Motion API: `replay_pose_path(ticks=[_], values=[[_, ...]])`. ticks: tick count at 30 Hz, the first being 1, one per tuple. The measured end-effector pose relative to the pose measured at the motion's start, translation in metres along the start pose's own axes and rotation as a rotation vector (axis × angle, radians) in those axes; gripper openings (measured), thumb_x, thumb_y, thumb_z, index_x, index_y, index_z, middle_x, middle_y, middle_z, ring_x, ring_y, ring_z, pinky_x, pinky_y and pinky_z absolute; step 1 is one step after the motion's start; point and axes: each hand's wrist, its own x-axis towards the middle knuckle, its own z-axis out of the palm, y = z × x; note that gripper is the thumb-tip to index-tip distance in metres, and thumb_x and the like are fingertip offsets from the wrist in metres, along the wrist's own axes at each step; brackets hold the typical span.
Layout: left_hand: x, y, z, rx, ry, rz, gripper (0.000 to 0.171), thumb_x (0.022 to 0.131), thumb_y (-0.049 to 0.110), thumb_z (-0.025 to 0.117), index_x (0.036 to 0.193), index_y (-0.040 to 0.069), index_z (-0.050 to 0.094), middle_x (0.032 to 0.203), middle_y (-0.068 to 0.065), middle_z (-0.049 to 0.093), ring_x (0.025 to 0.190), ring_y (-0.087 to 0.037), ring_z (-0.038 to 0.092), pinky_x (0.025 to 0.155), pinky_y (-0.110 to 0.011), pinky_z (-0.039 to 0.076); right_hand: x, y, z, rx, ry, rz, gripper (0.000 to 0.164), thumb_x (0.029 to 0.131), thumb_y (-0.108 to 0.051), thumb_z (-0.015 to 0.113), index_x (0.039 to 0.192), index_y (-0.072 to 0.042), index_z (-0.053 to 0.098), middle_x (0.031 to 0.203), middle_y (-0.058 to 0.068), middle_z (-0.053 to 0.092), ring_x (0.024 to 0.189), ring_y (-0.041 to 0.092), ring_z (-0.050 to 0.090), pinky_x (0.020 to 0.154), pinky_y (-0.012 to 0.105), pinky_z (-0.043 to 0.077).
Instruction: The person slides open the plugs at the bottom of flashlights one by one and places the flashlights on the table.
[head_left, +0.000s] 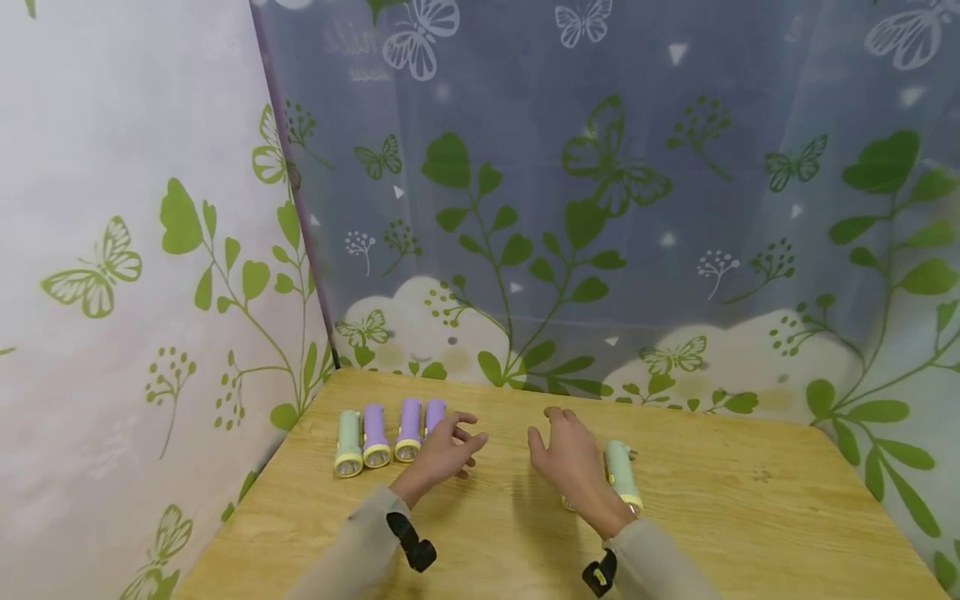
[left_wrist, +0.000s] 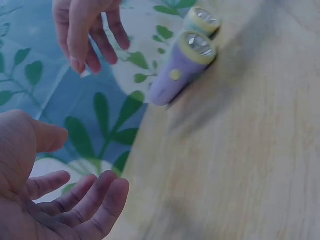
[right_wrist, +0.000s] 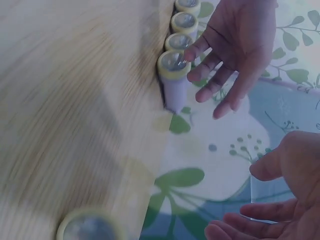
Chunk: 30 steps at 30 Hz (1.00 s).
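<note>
My left hand [head_left: 444, 454] hovers over the table with its fingers loosely spread, holding nothing. Beside it, on the left, a green flashlight [head_left: 348, 443] and purple flashlights [head_left: 377, 435] lie in a row, their yellow-rimmed lens ends toward me. The rightmost purple flashlight [head_left: 435, 412] is partly covered by that hand in the head view. My right hand [head_left: 572, 458], also holding nothing with relaxed fingers, hangs above the table. Next to it lies another green flashlight [head_left: 621, 475]. A purple flashlight [left_wrist: 181, 72] beside that one is mostly hidden behind the right hand in the head view.
The wooden table [head_left: 495, 533] extends around both hands. Behind it hangs a blue-grey curtain [head_left: 510, 275] printed with leaves and butterflies, and a pale one [head_left: 90, 350] stands along the left edge. Black straps [head_left: 411, 542] circle both wrists.
</note>
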Motion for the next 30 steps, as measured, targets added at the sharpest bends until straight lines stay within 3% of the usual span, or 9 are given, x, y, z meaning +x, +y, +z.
replay_pose_path(ticks=[11,24,30], values=[[-0.020,0.006,-0.046,0.021,0.076,-0.015,0.045,0.087,0.037,0.057,0.126,0.018,0.042,0.105,-0.016,0.051,0.075,-0.028,0.061,0.057,-0.040,0.054,0.021,-0.026,0.036,0.163,-0.135,0.021,0.042,0.086,-0.031,0.056,0.117,-0.002,0.055,0.112,0.015,0.060,0.102,0.030,0.058,0.082,0.045,0.048],[-0.043,-0.021,-0.073,0.023,0.190,-0.094,0.043,0.086,0.033,0.060,0.123,0.018,0.046,0.100,-0.015,0.056,0.071,-0.025,0.062,0.052,-0.037,0.053,0.023,-0.046,0.083,0.301,-0.286,0.127,0.044,0.086,-0.034,0.056,0.116,-0.002,0.054,0.111,0.016,0.060,0.098,0.030,0.058,0.076,0.042,0.048],[-0.051,-0.028,-0.082,-0.001,0.200,-0.117,0.046,0.087,0.031,0.059,0.126,0.013,0.044,0.102,-0.016,0.054,0.071,-0.025,0.062,0.052,-0.037,0.053,0.022,-0.054,0.101,0.329,-0.348,0.169,0.048,0.086,-0.038,0.055,0.117,-0.002,0.052,0.112,0.016,0.059,0.099,0.030,0.057,0.073,0.039,0.049]])
